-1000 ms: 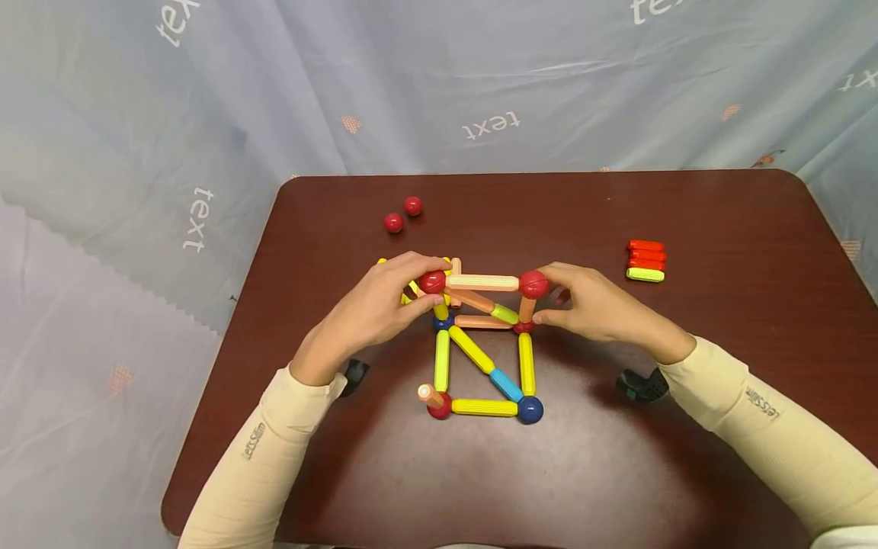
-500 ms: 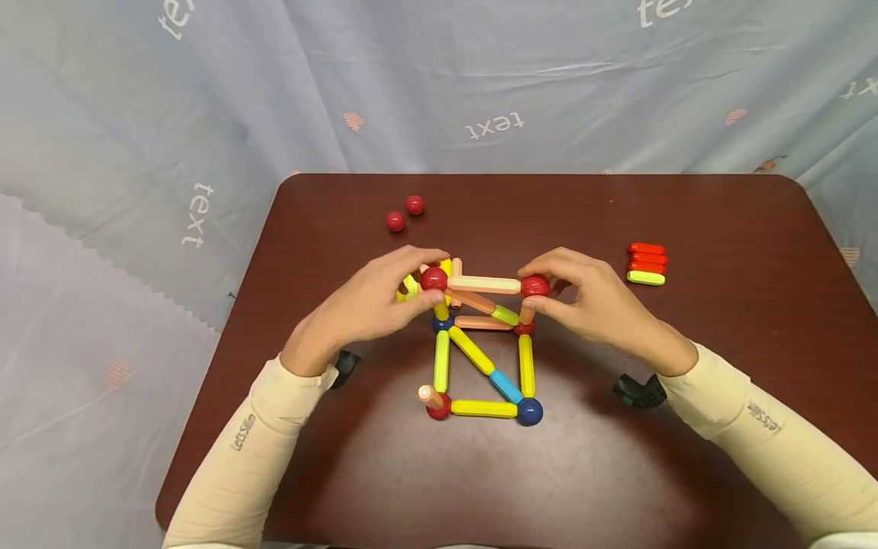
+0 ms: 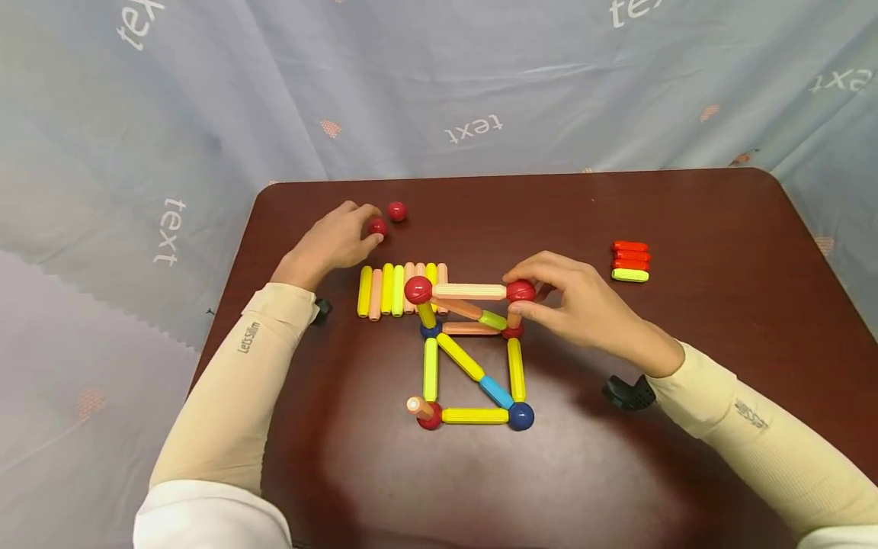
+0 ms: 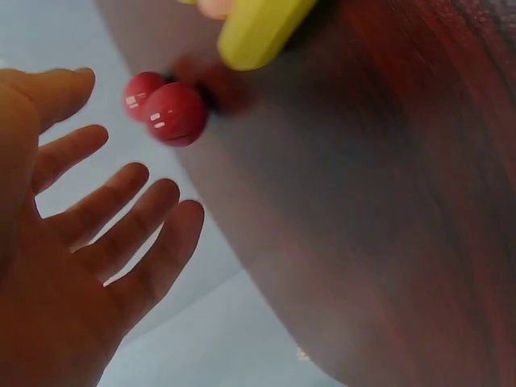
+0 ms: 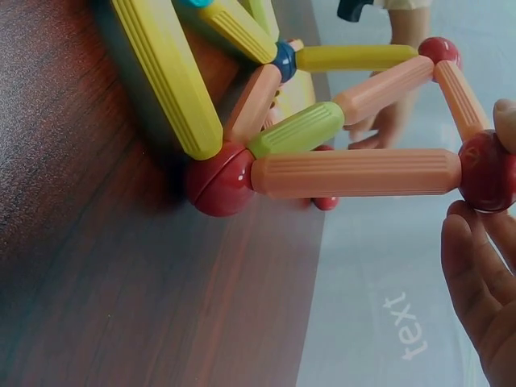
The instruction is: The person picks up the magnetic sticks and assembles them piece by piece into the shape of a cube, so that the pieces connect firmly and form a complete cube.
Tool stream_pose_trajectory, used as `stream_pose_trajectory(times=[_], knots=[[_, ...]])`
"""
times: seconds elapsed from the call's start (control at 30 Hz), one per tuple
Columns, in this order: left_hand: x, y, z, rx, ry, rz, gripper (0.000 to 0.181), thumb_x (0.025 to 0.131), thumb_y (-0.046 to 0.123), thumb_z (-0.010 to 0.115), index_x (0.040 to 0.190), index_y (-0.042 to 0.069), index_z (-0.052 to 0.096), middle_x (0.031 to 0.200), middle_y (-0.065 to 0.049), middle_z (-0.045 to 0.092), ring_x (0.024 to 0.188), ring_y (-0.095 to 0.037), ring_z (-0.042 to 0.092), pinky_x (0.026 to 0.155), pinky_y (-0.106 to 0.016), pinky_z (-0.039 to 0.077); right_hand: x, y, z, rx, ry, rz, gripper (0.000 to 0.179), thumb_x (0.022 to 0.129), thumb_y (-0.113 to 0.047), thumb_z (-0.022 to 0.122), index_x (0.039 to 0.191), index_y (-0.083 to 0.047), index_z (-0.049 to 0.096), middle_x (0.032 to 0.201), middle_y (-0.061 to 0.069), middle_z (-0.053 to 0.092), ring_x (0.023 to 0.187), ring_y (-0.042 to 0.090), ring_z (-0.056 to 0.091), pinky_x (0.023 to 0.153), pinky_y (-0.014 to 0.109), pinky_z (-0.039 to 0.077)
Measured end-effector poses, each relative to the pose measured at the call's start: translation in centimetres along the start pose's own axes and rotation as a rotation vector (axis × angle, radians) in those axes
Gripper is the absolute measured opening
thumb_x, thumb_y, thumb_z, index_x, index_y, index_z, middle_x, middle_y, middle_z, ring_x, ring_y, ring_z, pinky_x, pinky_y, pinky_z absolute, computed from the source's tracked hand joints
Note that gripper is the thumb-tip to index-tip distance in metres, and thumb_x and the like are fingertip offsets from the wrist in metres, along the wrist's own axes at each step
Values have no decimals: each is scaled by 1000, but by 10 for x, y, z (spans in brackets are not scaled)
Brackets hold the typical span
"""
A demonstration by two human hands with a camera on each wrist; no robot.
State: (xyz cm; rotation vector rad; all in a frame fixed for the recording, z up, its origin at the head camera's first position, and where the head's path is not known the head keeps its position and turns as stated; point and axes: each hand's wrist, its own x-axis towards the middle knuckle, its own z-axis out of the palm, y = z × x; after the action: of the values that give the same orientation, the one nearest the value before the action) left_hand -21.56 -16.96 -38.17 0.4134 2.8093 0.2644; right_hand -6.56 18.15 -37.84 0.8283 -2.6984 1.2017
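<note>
A frame of magnetic rods and balls stands on the table, with a square base and an upright back side. Thumb and fingers of my right hand [image 3: 583,309] pinch the red ball [image 3: 520,291] at its top right corner. In the right wrist view an orange rod [image 5: 355,172] runs from that ball to a lower red ball [image 5: 219,179]. My left hand [image 3: 336,238] reaches beside two loose red balls, the nearer ball [image 3: 377,227] and the farther ball [image 3: 397,211]. The left wrist view shows its fingers [image 4: 137,201] spread, apart from the balls.
Behind the frame lies a row of yellow, green and orange rods [image 3: 387,290]. Several short red rods [image 3: 630,255] and a yellow-green rod [image 3: 629,275] are stacked at the right. One orange rod [image 3: 419,408] stands up from the front left red ball. A curtain hangs behind the table.
My left hand has let go of the frame's top left red ball and moved back and left to the loose balls. The right hand still holds its ball.
</note>
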Motion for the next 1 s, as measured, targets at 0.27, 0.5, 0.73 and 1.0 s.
stream_pose_trajectory(times=[0.27,0.5,0.73,1.0], knots=[[15,-13,12,85,-4,-58,52,102,24,59,150,11,45,139,-23,52,120,-39,54,112,-56,44,4,-8,4,30,-23,5,39,82,-19,87,118,-16,73,114,-6,68,93,7,64,74,32,61],[5,-22,18,74,72,-29,45,100,20,64,142,8,52,130,-22,58,113,-38,58,106,-55,47,5,-10,9,27,-37,7,37,83,-19,86,118,-16,73,115,-4,69,93,9,64,73,30,60],[-50,2,-6,-76,288,90,43,96,21,70,136,10,58,116,-15,63,100,-31,56,89,-50,51,2,-8,5,3,-44,17,39,83,-19,87,119,-17,73,115,-4,69,95,10,65,74,30,61],[-145,44,-7,-267,336,339,44,87,19,82,128,16,64,109,4,66,86,-12,54,74,-30,50,-2,-5,-3,-57,-15,21,44,80,-26,89,120,-19,72,115,-7,67,94,7,63,71,30,58]])
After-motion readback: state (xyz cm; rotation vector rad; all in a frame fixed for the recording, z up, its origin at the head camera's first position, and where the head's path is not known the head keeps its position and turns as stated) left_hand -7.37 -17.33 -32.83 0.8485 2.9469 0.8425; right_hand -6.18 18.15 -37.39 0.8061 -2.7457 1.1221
